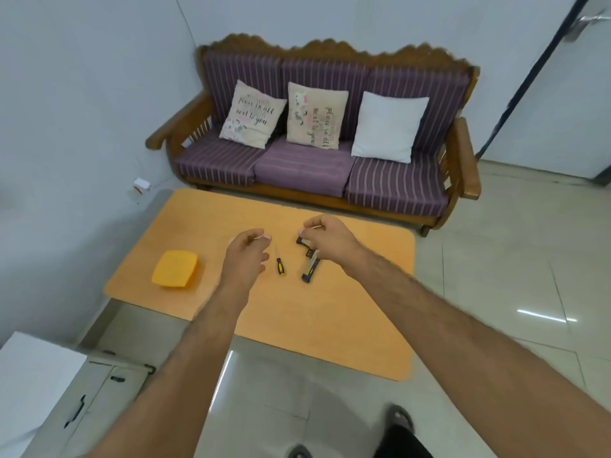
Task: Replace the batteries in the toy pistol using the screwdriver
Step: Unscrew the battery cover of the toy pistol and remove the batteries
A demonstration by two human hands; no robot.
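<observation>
1. On the orange table [330, 325]: toy pistol [310, 261] lies flat just under the right hand [325, 238]; long axis runs toward/away from the person
2. Right hand hovers over the pistol's far end, fingers curled, holding nothing I can see
3. Left hand [244, 256] loosely curled, empty; screwdriver [280, 265] lies just beside it, between hand and pistol, shaft pointing away
4. Judgement: left hand nearer the screwdriver, right nearer the pistol
5. Yellow lidded box [175, 268] left of the hands (contents hidden; no batteries visible)
</observation>
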